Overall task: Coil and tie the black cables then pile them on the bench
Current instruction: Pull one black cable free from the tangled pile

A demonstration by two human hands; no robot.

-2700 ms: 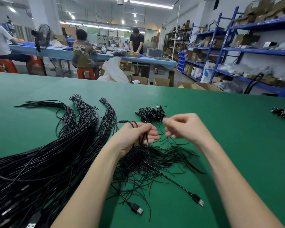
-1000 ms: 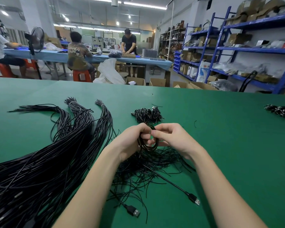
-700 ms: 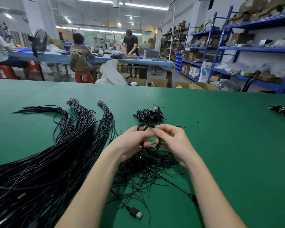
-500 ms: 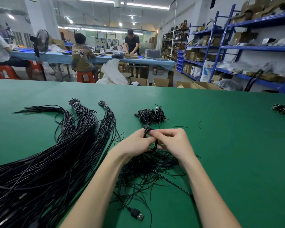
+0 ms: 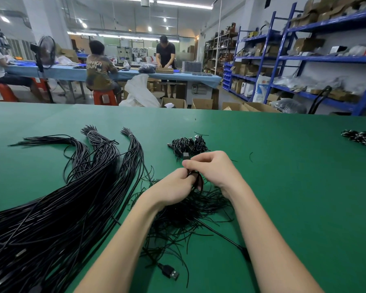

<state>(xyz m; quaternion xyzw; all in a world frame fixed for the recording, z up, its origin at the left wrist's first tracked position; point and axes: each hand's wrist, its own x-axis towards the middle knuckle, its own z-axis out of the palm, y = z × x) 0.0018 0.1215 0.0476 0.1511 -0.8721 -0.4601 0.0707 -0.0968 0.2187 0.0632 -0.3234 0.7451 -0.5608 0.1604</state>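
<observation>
Nearest the camera, a loose USB plug (image 5: 171, 274) lies on the green tabletop (image 5: 294, 187), well short of the coiled cable (image 5: 197, 180) that serves as the landmark here; its lead trails up into the heap of thin black ties (image 5: 188, 210) spread just under that coil, kept within reach so 1 can be drawn out for each cable. To the near left of the coil, the big sheaf of uncoiled black cables (image 5: 57, 208) fans across the tabletop, its far ends gathered into 3 or so bunches, which likely keeps single leads easy to pull out. The coil itself is held just above the ties, between both hands. The left hand (image 5: 173, 189) grips it, its fingers (image 5: 188, 180) curled round the loops, seemingly so the turns cannot spring open. The right hand (image 5: 213, 168) closes over the coil's top, thumb and forefinger pinching at the loops, probably working a tie round the bundle; whether the tie is already twisted I cannot tell, as the hands hide it. Just beyond the coil sits a small pile of finished bundles (image 5: 187, 144), placed close so a tied coil can be dropped there with a short reach. Far to the right of the coil, at the tabletop's edge, lies another dark cluster of bundles (image 5: 361, 137).
</observation>
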